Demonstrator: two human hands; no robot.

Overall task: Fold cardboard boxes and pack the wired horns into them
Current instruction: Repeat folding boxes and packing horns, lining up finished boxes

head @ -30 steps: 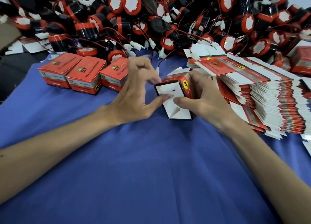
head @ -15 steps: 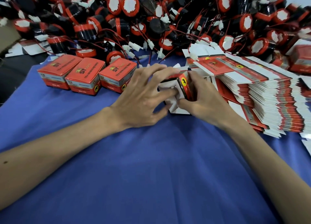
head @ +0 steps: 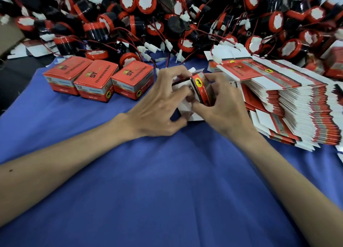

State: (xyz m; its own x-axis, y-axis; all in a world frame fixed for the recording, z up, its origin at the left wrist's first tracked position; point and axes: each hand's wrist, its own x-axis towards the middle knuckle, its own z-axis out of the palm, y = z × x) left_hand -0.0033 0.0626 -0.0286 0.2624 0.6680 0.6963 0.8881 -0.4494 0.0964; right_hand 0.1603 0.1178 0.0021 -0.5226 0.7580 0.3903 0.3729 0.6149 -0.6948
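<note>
Box [head: 201, 89] half folded on blue cloth [head: 167, 181]

Both hands are on one small red and white box. It sits near the middle of the table, on the cloth, just in front of the big heap. It is tipped on its side. White flaps [head: 193, 117] stick out at the near end, and the lowest one lies flat on the cloth.

The left hand [head: 161, 105] comes in from the left. Its fingers are bent over the top and the white end of the box, and its thumb curls in near the low flap. It holds the box. The right hand [head: 224, 107] comes in from the right. Its fingers are curled over the red side, and its thumb presses on a white flap. It holds the box too. The two hands almost meet at the flaps. They hide the inside of the box, so it is not clear if a horn is in it.

Three closed boxes [head: 96, 79] stand in a row to the left of the left hand, side by side and touching. They are red on top with words on them. A thick stack of flat boxes [head: 289, 102] lies to the right, just beside the right hand, spread a bit like cards.

Behind all this, wired horns [head: 167, 20] are heaped across the back of the table. They are black and red with white round faces. Thin wires with white plugs poke out of the heap.
</note>
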